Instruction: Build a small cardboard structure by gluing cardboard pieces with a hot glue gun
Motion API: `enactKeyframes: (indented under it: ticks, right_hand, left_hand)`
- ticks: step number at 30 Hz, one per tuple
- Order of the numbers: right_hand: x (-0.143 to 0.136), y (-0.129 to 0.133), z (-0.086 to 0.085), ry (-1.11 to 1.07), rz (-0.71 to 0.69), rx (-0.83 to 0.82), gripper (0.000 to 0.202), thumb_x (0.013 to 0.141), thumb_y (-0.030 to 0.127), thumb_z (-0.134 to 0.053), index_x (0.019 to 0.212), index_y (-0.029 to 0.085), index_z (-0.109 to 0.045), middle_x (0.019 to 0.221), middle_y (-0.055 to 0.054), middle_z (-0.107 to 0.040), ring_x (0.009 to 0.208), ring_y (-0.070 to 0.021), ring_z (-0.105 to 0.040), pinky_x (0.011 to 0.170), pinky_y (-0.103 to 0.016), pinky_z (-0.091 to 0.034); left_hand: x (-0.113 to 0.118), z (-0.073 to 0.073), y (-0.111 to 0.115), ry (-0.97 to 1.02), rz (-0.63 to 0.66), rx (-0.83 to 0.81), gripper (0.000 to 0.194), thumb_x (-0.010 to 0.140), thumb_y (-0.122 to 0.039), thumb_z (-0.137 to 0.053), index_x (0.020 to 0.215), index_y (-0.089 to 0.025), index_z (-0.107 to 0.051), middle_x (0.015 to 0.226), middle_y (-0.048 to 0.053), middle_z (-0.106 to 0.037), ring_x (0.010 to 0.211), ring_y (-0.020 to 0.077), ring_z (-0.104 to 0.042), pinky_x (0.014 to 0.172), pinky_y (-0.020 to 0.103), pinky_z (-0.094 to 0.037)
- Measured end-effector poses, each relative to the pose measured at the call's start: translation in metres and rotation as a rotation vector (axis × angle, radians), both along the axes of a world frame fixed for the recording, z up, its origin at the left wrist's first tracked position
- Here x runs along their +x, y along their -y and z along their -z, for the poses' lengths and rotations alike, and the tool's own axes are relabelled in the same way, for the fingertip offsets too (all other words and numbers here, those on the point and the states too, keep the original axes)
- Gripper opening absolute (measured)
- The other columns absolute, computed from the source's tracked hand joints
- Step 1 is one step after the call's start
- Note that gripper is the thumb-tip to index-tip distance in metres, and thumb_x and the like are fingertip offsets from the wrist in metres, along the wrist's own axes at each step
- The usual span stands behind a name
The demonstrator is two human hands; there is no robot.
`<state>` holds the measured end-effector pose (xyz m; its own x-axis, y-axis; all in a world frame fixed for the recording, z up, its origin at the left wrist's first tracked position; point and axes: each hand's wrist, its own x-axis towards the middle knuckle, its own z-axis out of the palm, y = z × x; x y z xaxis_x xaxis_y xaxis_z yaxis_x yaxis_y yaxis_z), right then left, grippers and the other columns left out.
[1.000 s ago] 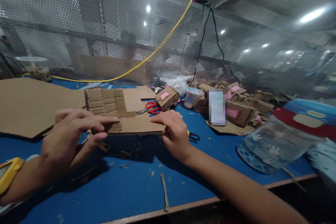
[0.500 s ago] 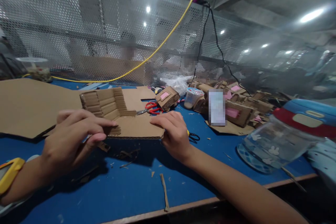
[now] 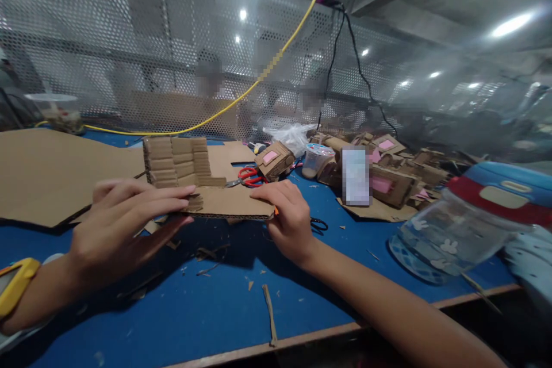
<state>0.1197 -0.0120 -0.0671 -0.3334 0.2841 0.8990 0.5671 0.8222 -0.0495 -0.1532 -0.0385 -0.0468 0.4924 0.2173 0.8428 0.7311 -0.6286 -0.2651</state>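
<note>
Between my hands is a cardboard piece [image 3: 233, 202], a flat panel with ribbed, folded cardboard walls [image 3: 175, 161] standing up at its back left. My left hand [image 3: 125, 221] pinches its near left edge, fingers on top and thumb below. At the right end, my right hand [image 3: 287, 213] grips the panel with the fingers over the top. A small orange bit shows beside the right fingers; I cannot tell what it belongs to. Behind the panel lie red-handled scissors [image 3: 250, 176], next to a small cardboard box with a pink patch [image 3: 276, 161].
A large cardboard sheet [image 3: 56, 178] covers the left. On the right stand a clear bottle with a blue and red lid [image 3: 448, 236], a phone [image 3: 356, 178] and piled cardboard parts [image 3: 401, 184]. A plastic cup [image 3: 318, 161] is behind. Scraps litter the blue table [image 3: 207, 310].
The cardboard piece has risen slightly and shifted right, its ribbed walls standing more upright. My left fingers have closed over its edge, the thumb now underneath. The right hand keeps its grip.
</note>
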Motion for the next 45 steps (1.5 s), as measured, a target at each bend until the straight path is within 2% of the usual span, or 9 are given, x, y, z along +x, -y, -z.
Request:
enactKeyframes:
  ticks: [7,14,20,26,31,35,42,45]
  right_hand:
    - [0.0,0.0,0.002,-0.047,-0.029,-0.054,0.034,0.081,-0.001,-0.05,0.1,0.023,-0.066,0.092,-0.004,-0.076,0.086,-0.0222,-0.067,0.076,-0.036,-0.046]
    - [-0.002,0.001,0.002,-0.067,-0.051,-0.084,0.031,0.085,0.001,-0.051,0.1,0.023,-0.067,0.092,-0.004,-0.077,0.085,-0.0219,-0.068,0.079,-0.037,-0.047]
    - [-0.002,0.002,0.001,-0.066,-0.061,-0.096,0.029,0.086,0.002,-0.053,0.1,0.023,-0.067,0.093,-0.004,-0.078,0.085,-0.0222,-0.069,0.078,-0.037,-0.048]
    - [-0.002,0.003,-0.001,-0.065,-0.059,-0.075,0.026,0.089,0.004,-0.053,0.099,0.024,-0.065,0.092,-0.003,-0.078,0.083,-0.0214,-0.069,0.075,-0.036,-0.048]
    - [-0.002,0.004,-0.003,-0.057,-0.063,-0.069,0.026,0.089,0.004,-0.053,0.099,0.024,-0.065,0.09,-0.003,-0.077,0.083,-0.0215,-0.068,0.074,-0.036,-0.048]
    - [-0.003,0.003,-0.002,-0.057,-0.072,-0.062,0.026,0.088,0.003,-0.052,0.099,0.023,-0.066,0.089,-0.004,-0.077,0.083,-0.0214,-0.068,0.074,-0.035,-0.048]
    - [-0.003,0.003,0.0,-0.067,-0.09,-0.085,0.027,0.088,0.003,-0.052,0.098,0.023,-0.067,0.089,-0.003,-0.077,0.083,-0.0213,-0.069,0.075,-0.037,-0.051]
    - [-0.003,0.002,0.0,-0.069,-0.131,-0.108,0.029,0.088,0.002,-0.052,0.099,0.023,-0.068,0.09,-0.003,-0.078,0.085,-0.0208,-0.071,0.077,-0.037,-0.053]
  left_hand:
    - [0.001,-0.002,0.001,-0.018,0.026,0.003,0.01,0.105,-0.029,-0.056,0.099,-0.03,-0.064,0.106,0.0,-0.084,0.076,0.0205,-0.065,0.072,0.039,-0.039]
    - [-0.004,0.003,0.0,0.055,0.015,-0.06,0.008,0.105,-0.032,-0.056,0.108,-0.031,-0.063,0.112,-0.001,-0.083,0.08,0.0199,-0.067,0.079,0.039,-0.041]
    - [-0.005,0.002,0.0,-0.004,0.02,0.014,0.02,0.099,-0.015,-0.059,0.102,-0.033,-0.065,0.109,-0.002,-0.083,0.076,0.02,-0.067,0.074,0.039,-0.041]
    - [-0.007,0.002,0.0,0.016,0.006,-0.02,0.019,0.098,-0.016,-0.059,0.106,-0.032,-0.066,0.109,-0.001,-0.083,0.08,0.0213,-0.068,0.079,0.04,-0.042]
    - [-0.007,-0.003,0.0,-0.09,0.012,0.063,0.022,0.099,-0.013,-0.061,0.11,-0.03,-0.067,0.109,0.001,-0.083,0.075,0.0201,-0.065,0.07,0.038,-0.039]
    - [-0.008,-0.002,-0.001,-0.085,0.019,0.08,0.024,0.096,-0.007,-0.064,0.107,-0.028,-0.068,0.108,0.003,-0.084,0.077,0.0202,-0.064,0.071,0.037,-0.039]
    - [-0.016,0.005,-0.004,-0.01,0.013,0.056,0.029,0.093,-0.007,-0.064,0.103,-0.034,-0.071,0.106,-0.006,-0.084,0.078,0.0184,-0.066,0.075,0.036,-0.042]
    - [-0.015,0.002,-0.003,-0.003,0.009,0.057,0.024,0.094,-0.01,-0.065,0.1,-0.033,-0.07,0.105,-0.007,-0.084,0.076,0.0187,-0.065,0.07,0.036,-0.039]
